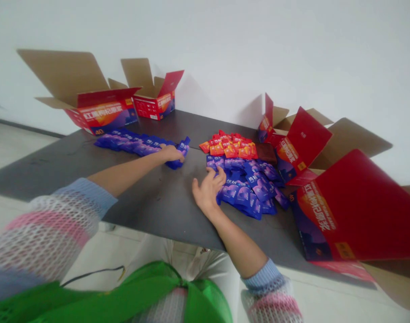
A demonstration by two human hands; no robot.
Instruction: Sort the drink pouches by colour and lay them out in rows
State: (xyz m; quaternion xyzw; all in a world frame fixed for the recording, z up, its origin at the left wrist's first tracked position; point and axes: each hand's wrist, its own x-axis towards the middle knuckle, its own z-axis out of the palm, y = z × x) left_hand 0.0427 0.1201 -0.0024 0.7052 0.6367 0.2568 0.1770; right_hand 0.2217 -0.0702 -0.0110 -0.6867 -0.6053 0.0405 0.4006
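Note:
My left hand is closed at the near-right end of a long overlapping row of blue-purple sachets, with blue sachets showing past its fingertips. How many it grips is hidden. To the right, my right hand has its fingers apart and slightly bent at the left edge of a loose pile of blue-purple sachets. Its fingertips reach the nearest packets, and I see nothing held in it. Just behind that pile lies a heap of red and orange sachets.
Two open red cartons, a large one and a smaller one, stand at the back left. More open cartons line the right side, the closest with flaps spread wide. A dark brown object lies beside the red sachets on the grey table.

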